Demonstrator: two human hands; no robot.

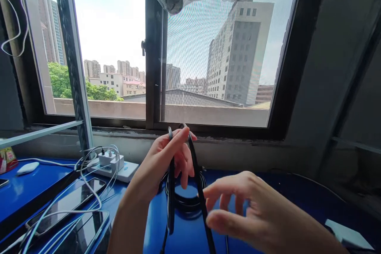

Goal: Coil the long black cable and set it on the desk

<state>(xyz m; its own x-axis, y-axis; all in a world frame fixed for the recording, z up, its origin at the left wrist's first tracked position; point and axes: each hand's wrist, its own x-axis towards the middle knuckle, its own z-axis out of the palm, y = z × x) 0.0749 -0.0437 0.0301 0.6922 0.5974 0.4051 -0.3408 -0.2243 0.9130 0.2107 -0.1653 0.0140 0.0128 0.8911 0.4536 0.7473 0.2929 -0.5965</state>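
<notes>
My left hand (pixel 166 154) is raised in the middle of the view, its thumb and fingers closed on a black cable (pixel 196 174). The cable hangs down in long strands on both sides of the fingers. To the right, my right hand (pixel 238 206) has its thumb and fingers apart, the fingertips beside the right-hand strand; whether they touch it is unclear. Behind and below the hands, a round coil of black cable (pixel 186 202) lies on the blue tabletop (pixel 154 222), partly hidden by the hanging strands.
Left of my hands are a white power strip (pixel 127 170) with plugged adapters, tangled white cables (pixel 98 206) and dark phones (pixel 65 206). A white mouse (pixel 27 168) lies farther left. A metal post (pixel 70 47) stands before the window. A pale box (pixel 348 234) sits at the lower right.
</notes>
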